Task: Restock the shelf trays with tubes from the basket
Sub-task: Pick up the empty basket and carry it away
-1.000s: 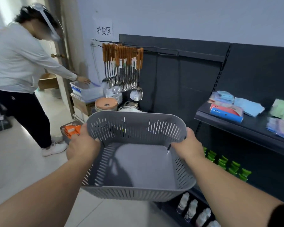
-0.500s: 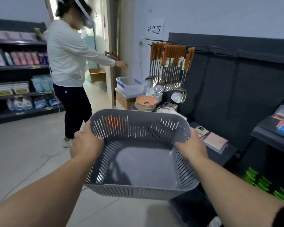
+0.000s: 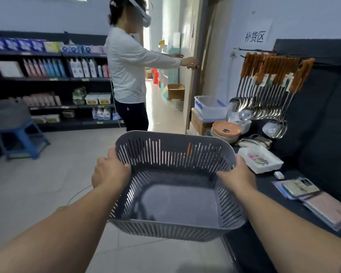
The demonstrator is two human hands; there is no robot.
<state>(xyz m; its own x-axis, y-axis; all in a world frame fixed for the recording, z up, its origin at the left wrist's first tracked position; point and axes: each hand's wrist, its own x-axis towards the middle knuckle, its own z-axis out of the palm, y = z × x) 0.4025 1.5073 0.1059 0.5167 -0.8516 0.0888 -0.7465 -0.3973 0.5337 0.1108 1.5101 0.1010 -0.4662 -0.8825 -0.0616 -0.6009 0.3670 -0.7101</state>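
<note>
View swung left; left hand (image 3: 111, 172) and right hand (image 3: 238, 175) grip the empty basket (image 3: 175, 156) between them; restocking seems done, so next set it down.

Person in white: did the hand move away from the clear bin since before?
Yes. That person's hand rose off the clear bin to the door edge above it.

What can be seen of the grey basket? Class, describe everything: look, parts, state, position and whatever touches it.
The basket is grey, plastic-looking, roughly rectangular with rounded corners, a rolled rim, a solid floor and walls cut with vertical slits. It is empty: no tubes lie inside. It is held in the air, open side up, above the tiled floor beside a dark shelf. The left hand grips its left rim, the right hand its right rim.
</note>
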